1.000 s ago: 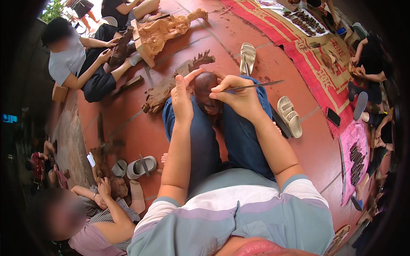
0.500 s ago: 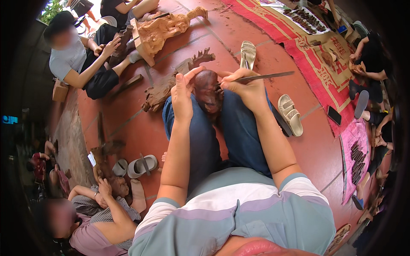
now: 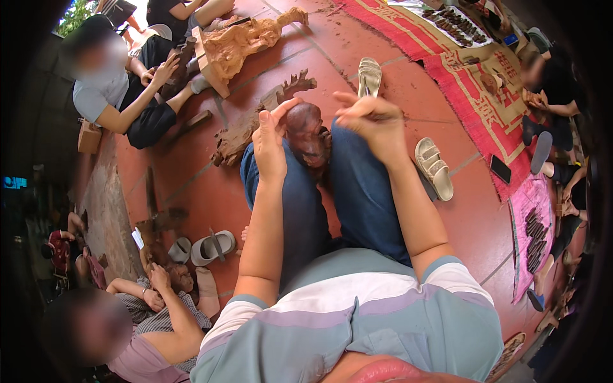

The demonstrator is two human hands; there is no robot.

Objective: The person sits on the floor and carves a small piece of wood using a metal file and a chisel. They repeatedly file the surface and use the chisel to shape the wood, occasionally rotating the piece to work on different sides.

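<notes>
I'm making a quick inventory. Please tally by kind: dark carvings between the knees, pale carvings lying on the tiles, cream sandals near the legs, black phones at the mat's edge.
Dark carving: 1
Pale carving: 1
Cream sandals: 2
Black phone: 1
Total: 5

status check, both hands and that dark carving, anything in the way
Left hand open beside dark carving; right hand blurred, apart from it, grip unclear. Carving between knees. Rough wood beyond, not visibly blocking.
</notes>
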